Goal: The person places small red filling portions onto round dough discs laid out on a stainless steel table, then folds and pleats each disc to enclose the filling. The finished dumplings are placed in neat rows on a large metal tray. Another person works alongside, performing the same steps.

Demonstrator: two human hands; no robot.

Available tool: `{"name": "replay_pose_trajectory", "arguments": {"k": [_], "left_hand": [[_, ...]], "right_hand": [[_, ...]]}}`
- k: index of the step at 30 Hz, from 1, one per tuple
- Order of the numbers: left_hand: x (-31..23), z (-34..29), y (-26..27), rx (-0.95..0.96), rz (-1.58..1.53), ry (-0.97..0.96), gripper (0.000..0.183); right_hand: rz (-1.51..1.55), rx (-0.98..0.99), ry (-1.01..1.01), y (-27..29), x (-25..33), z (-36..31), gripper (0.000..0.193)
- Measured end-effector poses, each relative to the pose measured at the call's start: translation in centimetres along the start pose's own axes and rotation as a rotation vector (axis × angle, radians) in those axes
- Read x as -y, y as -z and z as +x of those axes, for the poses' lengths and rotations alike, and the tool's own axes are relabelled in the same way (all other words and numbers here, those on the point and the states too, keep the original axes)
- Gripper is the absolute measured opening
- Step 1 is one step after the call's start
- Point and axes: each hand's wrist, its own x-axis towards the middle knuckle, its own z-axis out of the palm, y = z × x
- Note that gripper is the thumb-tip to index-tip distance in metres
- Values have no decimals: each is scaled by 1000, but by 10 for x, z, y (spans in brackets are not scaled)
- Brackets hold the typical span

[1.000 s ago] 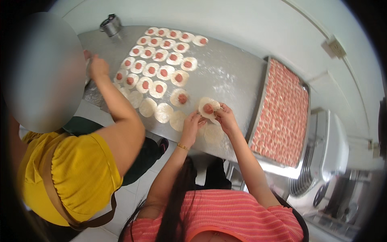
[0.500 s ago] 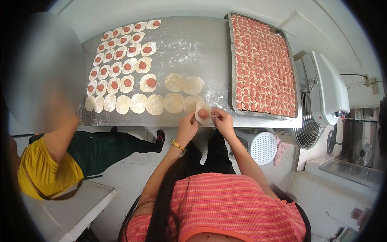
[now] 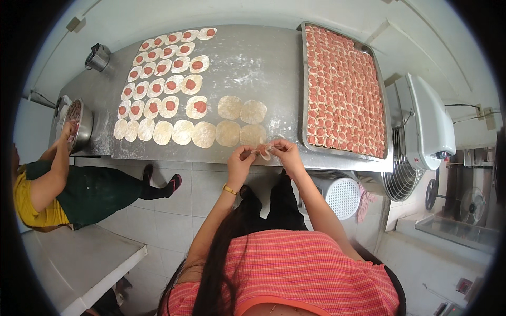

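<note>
Over the table's near edge, both my hands pinch a dumpling (image 3: 263, 152), a thin dough wrapper with pink meat filling, its edges drawn up around the filling. My left hand (image 3: 241, 164) grips its left side with closed fingertips. On its right side, my right hand (image 3: 287, 155) pinches the dough between thumb and fingers. Bare round wrappers (image 3: 228, 134) lie just beyond, in a row running left and a pair farther back. Wrappers topped with meat (image 3: 170, 106) stand in rows at the left. A large metal tray (image 3: 304, 105) full of meat-topped dumplings is at the right.
The metal table (image 3: 284, 58) bears patches of flour. At far left a co-worker's hand (image 3: 68, 129) is in a metal bowl (image 3: 84, 134) of filling. A metal jug (image 3: 98, 58) stands behind. Right are a white mixer (image 3: 424, 118) and a plastic stool (image 3: 343, 195).
The wrapper has gone from spread open to folded up around its filling, and my hands have come closer together. The co-worker has moved left to the bowl, uncovering the table's far-left end.
</note>
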Motion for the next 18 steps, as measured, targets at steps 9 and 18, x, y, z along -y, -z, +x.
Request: {"name": "replay_pose_trajectory", "arguments": {"k": [9,18], "left_hand": [[-14,-9,-13,50,-205,-132,20],[-12,0,-14,86,318,-214,14]], "right_hand": [[-30,-11,17,1,35,-20,25],[-135,2,227,13,17,-19,33]]}}
